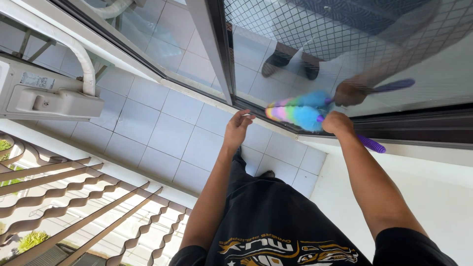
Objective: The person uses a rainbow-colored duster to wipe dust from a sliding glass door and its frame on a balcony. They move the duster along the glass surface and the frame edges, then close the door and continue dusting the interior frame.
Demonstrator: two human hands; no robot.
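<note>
Tiled balcony floor (162, 133), frame centre: right hand (338, 123) closed on multicoloured duster (295, 114), dusting glass door (315, 44); left hand (237, 129) open, empty; judged next: sweep along track.

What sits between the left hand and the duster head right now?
Nothing: in the head view only bare window frame separates the left hand from the rainbow duster, which the right hand holds.

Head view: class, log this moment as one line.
right hand: grips rainbow duster | duster: against glass door | left hand: fingertips on door frame
</note>
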